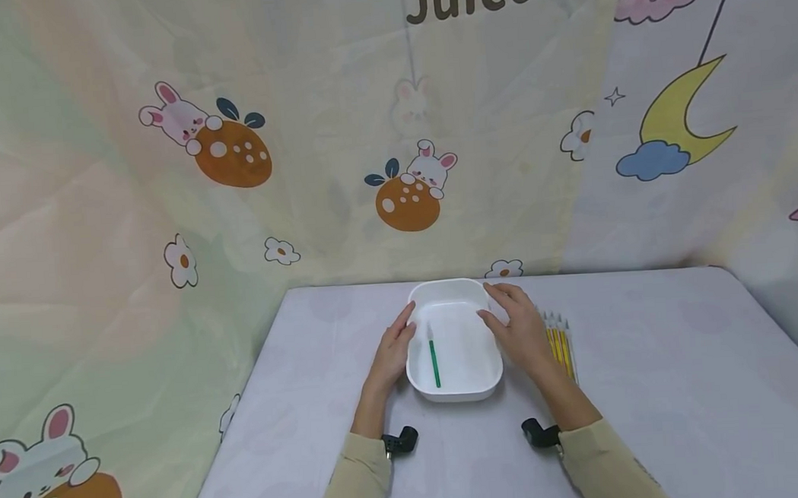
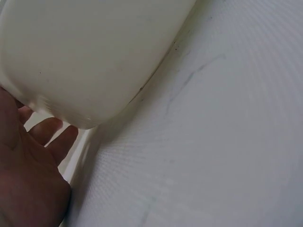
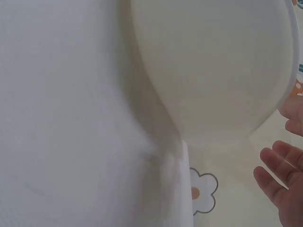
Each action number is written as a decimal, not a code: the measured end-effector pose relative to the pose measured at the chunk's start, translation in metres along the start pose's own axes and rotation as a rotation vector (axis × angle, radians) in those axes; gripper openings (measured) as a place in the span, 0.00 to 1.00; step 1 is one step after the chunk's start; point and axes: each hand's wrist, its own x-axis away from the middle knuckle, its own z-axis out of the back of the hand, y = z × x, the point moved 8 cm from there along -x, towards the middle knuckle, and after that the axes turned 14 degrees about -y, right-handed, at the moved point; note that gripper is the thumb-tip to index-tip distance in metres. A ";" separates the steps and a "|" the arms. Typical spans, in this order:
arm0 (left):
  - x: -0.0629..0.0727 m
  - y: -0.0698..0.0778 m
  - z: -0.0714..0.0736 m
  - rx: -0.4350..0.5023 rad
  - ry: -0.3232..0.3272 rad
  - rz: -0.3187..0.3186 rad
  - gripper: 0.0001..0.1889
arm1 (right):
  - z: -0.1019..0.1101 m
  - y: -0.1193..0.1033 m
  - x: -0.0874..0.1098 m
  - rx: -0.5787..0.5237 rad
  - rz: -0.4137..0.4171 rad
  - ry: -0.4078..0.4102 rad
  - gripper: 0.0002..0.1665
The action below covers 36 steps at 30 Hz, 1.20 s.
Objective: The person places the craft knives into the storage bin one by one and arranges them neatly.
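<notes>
A white rectangular tray (image 1: 460, 356) with rounded corners sits on the table. Inside it, toward the left, lies a slim green stick (image 1: 436, 365) with a pale pointed end, its exact kind unclear. My left hand (image 1: 390, 360) rests its fairly straight fingers against the tray's left side; in the left wrist view the fingertips (image 2: 66, 139) touch the tray's wall. At the upper right rim is my right hand (image 1: 522, 333), fingers spread and loosely bent. The right wrist view has those fingers (image 3: 274, 165) apart from the tray's wall (image 3: 213, 71).
Several yellow pencil-like sticks (image 1: 560, 346) with grey points lie side by side on the table, right of the tray and partly behind my right forearm. A white cloth covers the table (image 1: 687, 368). A printed curtain (image 1: 323, 132) hangs along the back edge.
</notes>
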 end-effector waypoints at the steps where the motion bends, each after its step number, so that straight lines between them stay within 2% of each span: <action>1: 0.000 0.000 0.000 0.002 0.000 0.001 0.24 | 0.001 0.002 0.000 -0.003 -0.010 -0.004 0.34; 6: 0.001 -0.002 0.000 -0.002 -0.003 0.005 0.24 | 0.008 0.011 0.000 -0.003 -0.040 -0.009 0.35; 15: 0.001 -0.003 -0.001 -0.001 -0.001 0.026 0.24 | 0.021 0.020 0.000 0.029 -0.007 0.036 0.33; 22: 0.000 -0.003 0.000 -0.017 0.005 0.046 0.24 | 0.023 0.030 0.000 0.039 -0.051 0.001 0.34; 29: 0.000 0.000 0.002 -0.031 0.006 0.027 0.24 | 0.025 0.042 0.001 0.024 -0.126 -0.029 0.34; 36: 0.001 0.000 0.000 -0.010 -0.003 0.031 0.24 | 0.030 0.053 0.003 0.050 -0.151 -0.038 0.35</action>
